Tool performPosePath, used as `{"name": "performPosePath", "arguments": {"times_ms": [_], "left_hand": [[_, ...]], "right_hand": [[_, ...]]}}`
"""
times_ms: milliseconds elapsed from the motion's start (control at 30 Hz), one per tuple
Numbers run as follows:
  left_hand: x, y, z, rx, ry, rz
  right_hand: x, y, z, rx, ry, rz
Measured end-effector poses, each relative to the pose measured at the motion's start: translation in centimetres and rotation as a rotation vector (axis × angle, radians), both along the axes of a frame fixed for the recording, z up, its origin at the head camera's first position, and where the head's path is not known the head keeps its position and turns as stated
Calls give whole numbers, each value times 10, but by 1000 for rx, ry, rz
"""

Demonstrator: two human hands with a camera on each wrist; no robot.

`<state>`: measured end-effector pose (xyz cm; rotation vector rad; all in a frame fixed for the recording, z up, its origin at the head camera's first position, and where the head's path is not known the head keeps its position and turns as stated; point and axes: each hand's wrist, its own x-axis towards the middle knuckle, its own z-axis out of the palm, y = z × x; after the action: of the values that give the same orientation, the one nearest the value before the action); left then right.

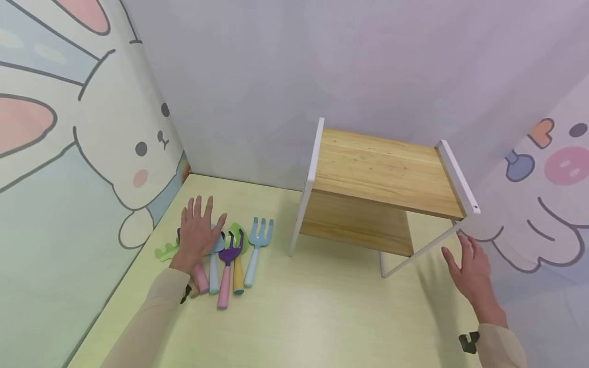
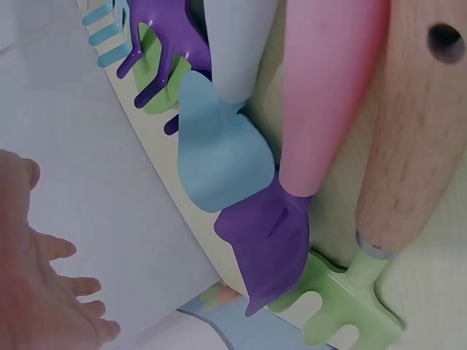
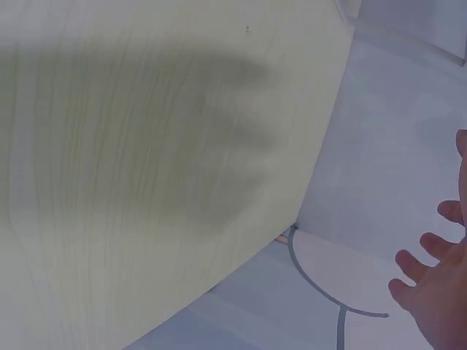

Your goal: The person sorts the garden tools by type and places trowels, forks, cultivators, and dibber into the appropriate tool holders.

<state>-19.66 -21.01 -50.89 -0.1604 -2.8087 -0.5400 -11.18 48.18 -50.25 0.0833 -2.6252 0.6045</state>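
Note:
My left hand (image 1: 197,237) hovers, fingers straight, over a row of toy garden tools and grips none of them. Beneath or beside it lie a green rake (image 2: 357,292) with a wooden handle, a purple trowel (image 2: 270,248) with a pink handle and a blue trowel (image 2: 222,149). Further right are a purple fork (image 1: 228,253), a green trowel (image 1: 235,228) with a yellow handle and a light blue fork (image 1: 254,260). At the right, my right hand (image 1: 471,271) is held in the air with fingers spread, holding nothing, near the shelf's right leg.
A two-tier shelf (image 1: 377,168) with wooden boards and a white frame stands on the pale wood-grain table (image 1: 313,327), right of the tools. A plain curtain (image 1: 239,97) hangs behind, with cartoon-printed cloth (image 1: 124,117) on both sides.

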Motion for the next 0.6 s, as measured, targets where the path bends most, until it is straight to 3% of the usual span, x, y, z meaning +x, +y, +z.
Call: {"name": "performPosePath", "arguments": {"times_ms": [100,300,600], "left_hand": [[0,2,0,19,53,4],[3,6,0,33,128,12],[14,9,-4,182,35,34]], "right_hand": [[-2,-1,-2,-51,131,41],[1,-8,2,-98,190,58],[2,-22,16,-241,191,58]]}}
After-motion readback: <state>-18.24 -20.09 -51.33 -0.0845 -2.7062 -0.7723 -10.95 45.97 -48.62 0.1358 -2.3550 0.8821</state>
